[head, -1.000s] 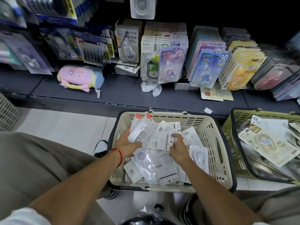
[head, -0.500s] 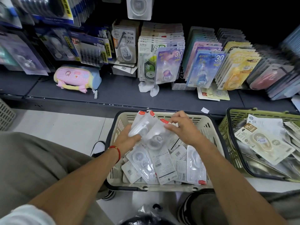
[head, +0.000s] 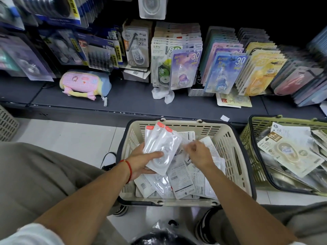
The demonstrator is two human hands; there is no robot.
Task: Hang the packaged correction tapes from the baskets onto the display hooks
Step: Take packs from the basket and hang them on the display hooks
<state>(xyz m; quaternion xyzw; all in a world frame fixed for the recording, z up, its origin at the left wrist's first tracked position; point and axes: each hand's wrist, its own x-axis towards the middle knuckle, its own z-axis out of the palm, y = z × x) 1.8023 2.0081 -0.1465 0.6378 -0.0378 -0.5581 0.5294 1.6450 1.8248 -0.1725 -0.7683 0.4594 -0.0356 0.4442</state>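
Head view: left hand (head: 141,163) grips a fanned stack of clear packaged correction tapes (head: 161,149) with orange tabs, thumb pressed across the front, held above the beige basket (head: 228,137). Right hand (head: 199,154) sits just beside the stack with fingers curled; blur hides whether it pinches anything. More packets (head: 180,183) lie loose in the basket, and a green basket (head: 247,138) stands to its right below the shelf (head: 134,103) display.

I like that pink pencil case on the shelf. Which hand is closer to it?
Left. The left hand holds packets below the pink pencil case; the right hand is farther right.
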